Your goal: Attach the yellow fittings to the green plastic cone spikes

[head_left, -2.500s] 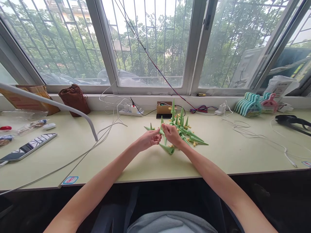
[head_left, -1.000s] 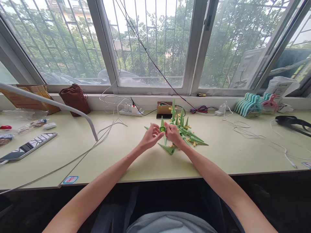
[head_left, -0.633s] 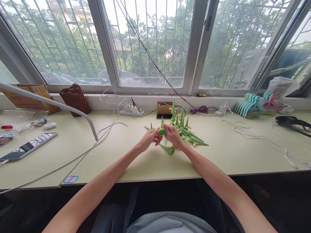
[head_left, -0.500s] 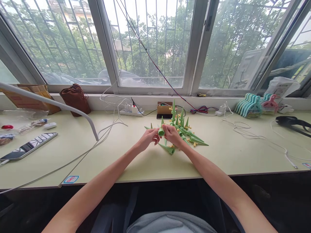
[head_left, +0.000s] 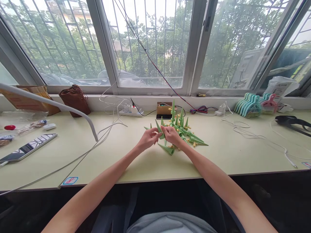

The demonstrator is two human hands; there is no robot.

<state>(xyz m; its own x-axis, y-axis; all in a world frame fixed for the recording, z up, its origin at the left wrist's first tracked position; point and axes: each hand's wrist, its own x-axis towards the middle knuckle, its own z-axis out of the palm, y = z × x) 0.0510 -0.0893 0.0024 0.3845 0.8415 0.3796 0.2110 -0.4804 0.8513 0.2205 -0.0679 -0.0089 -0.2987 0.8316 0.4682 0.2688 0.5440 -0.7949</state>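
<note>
A green plant watering spike (head_left: pixel 158 126) is pinched between both hands just above the desk, its pointed tip up and leaning left. From the left, my left hand (head_left: pixel 147 138) closes its fingertips on the lower part. On the other side my right hand (head_left: pixel 171 135) grips the same spike, hiding part of it. Below the hands, another green spike (head_left: pixel 167 149) lies with its hollow end facing me. Just beyond the right hand is a heap of similar spikes (head_left: pixel 187 132) with yellow valves, several upright and others lying flat.
Behind the heap stand a small cardboard box (head_left: pixel 164 107) and a dark phone (head_left: pixel 163 116). A power strip (head_left: pixel 131 112), white cables (head_left: pixel 107 129) and a large phone (head_left: pixel 30 147) are to the left. Teal hangers (head_left: pixel 247 105) and black goggles (head_left: pixel 293 122) sit right.
The spike in my hands has turned: its open end faced me before, and now its pointed tip shows upward. Both hands stay in nearly the same place.
</note>
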